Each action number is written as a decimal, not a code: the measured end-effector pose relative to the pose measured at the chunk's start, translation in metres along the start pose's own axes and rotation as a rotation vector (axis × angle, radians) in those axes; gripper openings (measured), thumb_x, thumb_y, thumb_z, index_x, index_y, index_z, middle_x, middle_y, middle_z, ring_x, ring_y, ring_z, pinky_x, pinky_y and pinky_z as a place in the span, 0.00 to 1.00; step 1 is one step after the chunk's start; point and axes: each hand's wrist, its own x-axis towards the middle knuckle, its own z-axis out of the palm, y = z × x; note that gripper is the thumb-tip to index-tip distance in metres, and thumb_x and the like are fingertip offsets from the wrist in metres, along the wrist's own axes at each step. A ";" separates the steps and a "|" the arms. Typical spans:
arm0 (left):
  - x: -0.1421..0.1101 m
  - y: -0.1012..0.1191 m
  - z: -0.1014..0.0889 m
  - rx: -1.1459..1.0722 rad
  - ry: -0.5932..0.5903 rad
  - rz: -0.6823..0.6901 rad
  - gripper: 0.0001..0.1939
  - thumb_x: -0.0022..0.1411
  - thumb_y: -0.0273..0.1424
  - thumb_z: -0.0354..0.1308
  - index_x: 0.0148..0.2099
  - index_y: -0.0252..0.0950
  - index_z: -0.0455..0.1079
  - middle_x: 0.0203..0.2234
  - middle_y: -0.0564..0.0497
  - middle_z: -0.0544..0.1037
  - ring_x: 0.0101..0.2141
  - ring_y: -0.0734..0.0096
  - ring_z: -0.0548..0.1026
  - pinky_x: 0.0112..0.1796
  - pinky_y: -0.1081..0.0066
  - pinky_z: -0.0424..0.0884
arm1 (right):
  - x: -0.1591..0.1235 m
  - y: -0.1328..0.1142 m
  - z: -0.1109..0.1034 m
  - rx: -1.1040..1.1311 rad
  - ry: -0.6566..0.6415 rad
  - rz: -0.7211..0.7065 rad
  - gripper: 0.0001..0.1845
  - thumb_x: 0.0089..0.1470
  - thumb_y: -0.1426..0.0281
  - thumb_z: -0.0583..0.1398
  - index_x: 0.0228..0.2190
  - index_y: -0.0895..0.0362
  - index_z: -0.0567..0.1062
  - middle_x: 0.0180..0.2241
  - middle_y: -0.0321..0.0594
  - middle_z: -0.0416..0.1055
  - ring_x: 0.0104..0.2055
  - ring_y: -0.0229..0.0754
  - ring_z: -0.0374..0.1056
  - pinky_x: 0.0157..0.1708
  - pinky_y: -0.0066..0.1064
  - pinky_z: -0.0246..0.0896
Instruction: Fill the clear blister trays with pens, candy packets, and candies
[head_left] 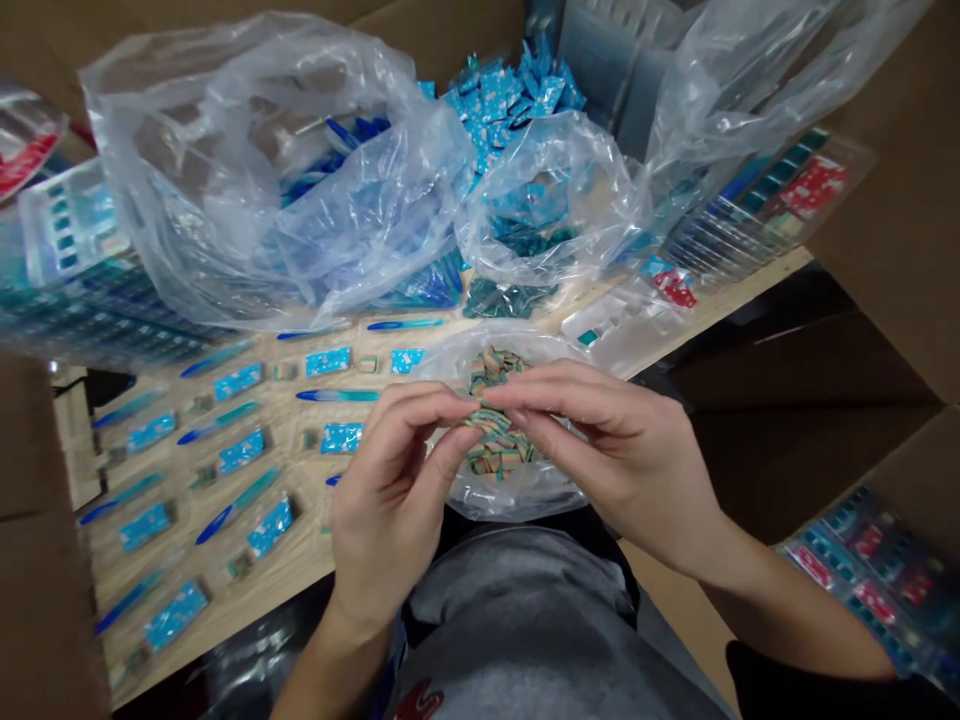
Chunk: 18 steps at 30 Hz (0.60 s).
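Head view: left hand and right hand are together, fingertips meeting on one small striped piece directly over the open clear poly bag. Both hands pinch it, so I read them as clamped on that piece. Neither is clearly nearer: it sits about midway between them, with the right fingers reaching slightly further across the top. Its long axis runs roughly left to right in view, with a slight tilt; the fingers hide part of it, so exact shape is unclear. Inside the bag, just below the pinch, is a loose heap of similar pieces, small and flat with green, tan and pink bands. Can't tell the material from here. Left of the bag, a pale wooden board carries neat rows of glossy blue-and-white packets, slim blue-and-teal sticks and small striped bits. Behind the bag, a large crinkled clear bag holds blue items, with a smaller clear bag of teal pieces beside it. Right of the bag is a white moulded plastic tray. Nearer the camera is a grey fabric lap.
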 end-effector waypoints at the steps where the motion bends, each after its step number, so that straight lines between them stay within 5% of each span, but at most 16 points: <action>1: 0.000 0.000 0.000 0.025 0.007 0.018 0.13 0.64 0.20 0.61 0.46 0.42 0.74 0.39 0.55 0.75 0.44 0.79 0.74 0.47 0.79 0.71 | -0.001 -0.001 -0.002 -0.025 -0.021 -0.027 0.14 0.60 0.82 0.59 0.42 0.57 0.81 0.42 0.37 0.79 0.46 0.33 0.74 0.49 0.23 0.70; 6: -0.001 0.001 0.004 0.018 0.030 0.089 0.15 0.62 0.17 0.60 0.47 0.40 0.73 0.43 0.53 0.76 0.48 0.75 0.74 0.52 0.74 0.70 | -0.004 -0.001 -0.003 -0.021 -0.073 -0.100 0.13 0.59 0.79 0.63 0.46 0.58 0.78 0.46 0.39 0.76 0.49 0.34 0.72 0.51 0.24 0.69; 11: -0.001 -0.002 0.001 -0.043 0.004 0.057 0.15 0.63 0.21 0.62 0.50 0.41 0.70 0.41 0.55 0.75 0.45 0.80 0.74 0.49 0.81 0.71 | -0.004 0.003 0.006 0.049 0.017 -0.012 0.15 0.59 0.79 0.62 0.46 0.52 0.75 0.42 0.35 0.76 0.43 0.35 0.74 0.44 0.27 0.73; 18: 0.008 0.007 -0.009 0.333 -0.035 0.220 0.05 0.70 0.26 0.55 0.46 0.34 0.70 0.43 0.48 0.79 0.47 0.75 0.76 0.51 0.74 0.72 | -0.017 0.009 0.011 -0.020 0.099 0.043 0.19 0.56 0.78 0.65 0.47 0.49 0.75 0.44 0.36 0.75 0.45 0.36 0.73 0.49 0.27 0.71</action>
